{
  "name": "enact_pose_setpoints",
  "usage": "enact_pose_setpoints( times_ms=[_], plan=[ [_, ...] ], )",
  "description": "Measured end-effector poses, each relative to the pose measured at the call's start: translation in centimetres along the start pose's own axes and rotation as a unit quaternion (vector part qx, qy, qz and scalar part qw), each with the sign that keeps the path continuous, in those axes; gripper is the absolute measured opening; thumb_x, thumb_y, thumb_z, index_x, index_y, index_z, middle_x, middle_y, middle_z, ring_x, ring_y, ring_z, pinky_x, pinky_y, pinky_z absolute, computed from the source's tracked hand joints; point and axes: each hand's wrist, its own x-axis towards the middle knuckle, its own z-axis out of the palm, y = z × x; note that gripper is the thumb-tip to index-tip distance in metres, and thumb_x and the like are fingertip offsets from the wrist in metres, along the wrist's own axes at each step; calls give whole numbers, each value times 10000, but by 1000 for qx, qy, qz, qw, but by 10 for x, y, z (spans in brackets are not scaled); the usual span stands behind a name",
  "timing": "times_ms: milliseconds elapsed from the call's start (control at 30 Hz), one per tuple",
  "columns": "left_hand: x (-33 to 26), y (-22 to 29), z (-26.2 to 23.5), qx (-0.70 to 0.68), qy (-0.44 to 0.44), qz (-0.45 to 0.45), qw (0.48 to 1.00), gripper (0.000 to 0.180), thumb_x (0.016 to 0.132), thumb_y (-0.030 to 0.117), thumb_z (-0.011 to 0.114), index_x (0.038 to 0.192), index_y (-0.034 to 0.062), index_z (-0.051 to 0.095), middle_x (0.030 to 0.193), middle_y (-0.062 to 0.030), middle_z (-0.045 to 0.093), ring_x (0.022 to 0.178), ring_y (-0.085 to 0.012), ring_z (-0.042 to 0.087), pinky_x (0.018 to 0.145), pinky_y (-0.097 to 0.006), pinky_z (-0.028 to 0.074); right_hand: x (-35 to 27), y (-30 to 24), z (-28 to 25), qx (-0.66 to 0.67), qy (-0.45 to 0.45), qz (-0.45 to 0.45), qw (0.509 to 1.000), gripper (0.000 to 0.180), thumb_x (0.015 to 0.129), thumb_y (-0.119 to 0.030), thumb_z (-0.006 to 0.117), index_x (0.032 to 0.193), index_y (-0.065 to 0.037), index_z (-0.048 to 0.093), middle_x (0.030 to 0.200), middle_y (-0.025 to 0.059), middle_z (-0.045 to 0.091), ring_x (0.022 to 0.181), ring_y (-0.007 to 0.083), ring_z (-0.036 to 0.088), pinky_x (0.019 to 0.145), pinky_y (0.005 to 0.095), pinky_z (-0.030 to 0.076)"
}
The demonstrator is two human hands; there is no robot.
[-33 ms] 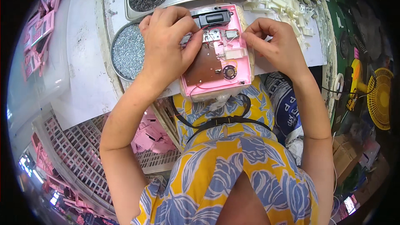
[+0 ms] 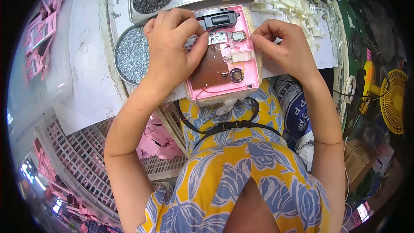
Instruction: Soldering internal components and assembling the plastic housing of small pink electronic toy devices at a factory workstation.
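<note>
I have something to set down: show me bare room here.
Widest: the left white sheet, between clear plastic and the round dish. Smaller: the white paper right of the right hand, below the pale plastic parts. Crowded: the metal tray and the pink casing.

Yellow-and-blue leaf-print garment [image 2: 205, 177], black waist strap [image 2: 230, 125]

Upper left side of pink casing [image 2: 251, 72] out of sight behind left hand [image 2: 173, 43], metal tray [image 2: 183, 0] partly beyond view
</note>
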Motion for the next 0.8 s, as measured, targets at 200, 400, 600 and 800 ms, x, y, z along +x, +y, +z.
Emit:
enact_pose_setpoints(
  times_ms=[200, 400, 600, 800],
  plan=[
    [1, 32, -18, 37, -10, 81, 996, 400, 788, 219, 745, 1152, 75, 661, 1175, -85, 642, 1096, -305, 575, 973, -479, 357, -17, 15, -47, 9, 54, -3, 998, 184, 850, -175, 731, 851, 8, 716, 722, 118, 705, 643, 150, 663, 633, 300, 522],
    [12, 37, -13, 142, -212, 184, 949, 626, 849, 533, 631, 1301, 100, 629, 1415, -26, 575, 1325, -295, 456, 1168, -589, 127, 40, 66, -201, -85, 252, -28, 964, 156, 887, -150, 720, 898, 6, 710, 753, 16, 682, 668, 92, 616, 612, 265, 487],
    [12, 12, -21, 211, -294, 288, 886, 832, 846, 768, 475, 1483, 236, 517, 1574, 29, 427, 1517, -340, 227, 1151, -724, -48, 180, 117, -345, -292, 362, 38, 884, 252, 796, -292, 713, 958, -108, 769, 926, 120, 753, 877, 294, 727, 804, 400, 557],
    [5, 0, -43, 235, -383, 274, 850, 900, 830, 822, 442, 1551, 284, 414, 1603, 70, 380, 1558, -320, 101, 1118, -764, -72, 298, -24, -227, -363, 55, -104, 924, 308, 811, -278, 712, 996, -34, 743, 1040, 204, 725, 1023, 341, 700, 913, 430, 531]
  ],
)
